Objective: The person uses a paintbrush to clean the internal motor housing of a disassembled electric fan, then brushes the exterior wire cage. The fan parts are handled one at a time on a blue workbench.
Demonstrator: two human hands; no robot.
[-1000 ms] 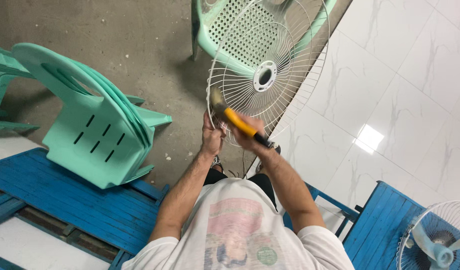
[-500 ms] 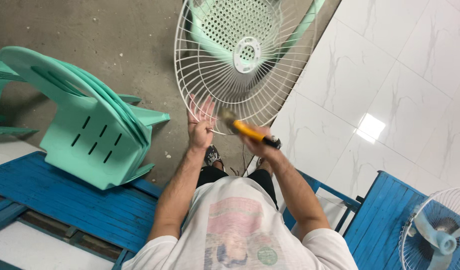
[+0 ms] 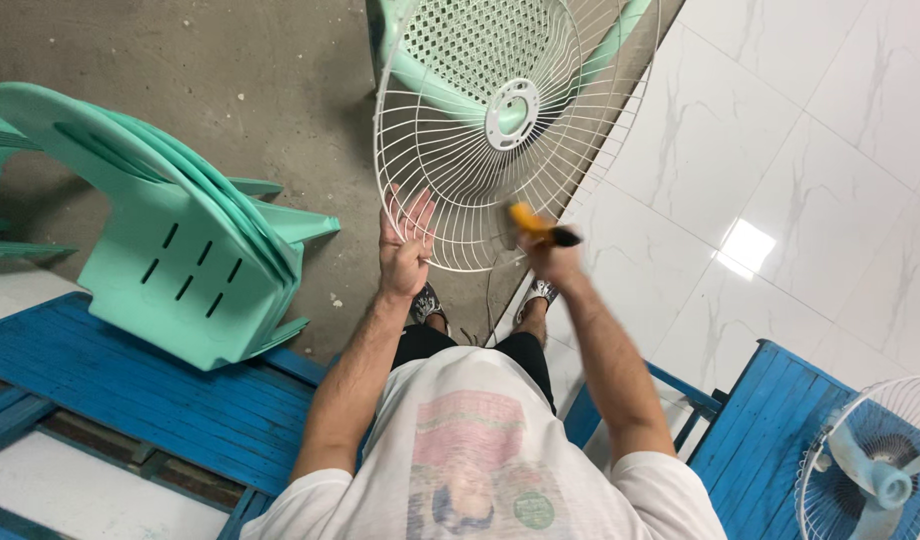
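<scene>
Where concrete floor (image 3: 180, 50) meets tiles (image 3: 800, 130)

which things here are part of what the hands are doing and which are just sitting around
In hand:
left hand on the rim of the white fan grille
right hand gripping an orange-handled tool at the grille

Lying about:
stacked green chairs
green chair behind the grille
blue pallet
blue stool
assembled fan
</scene>
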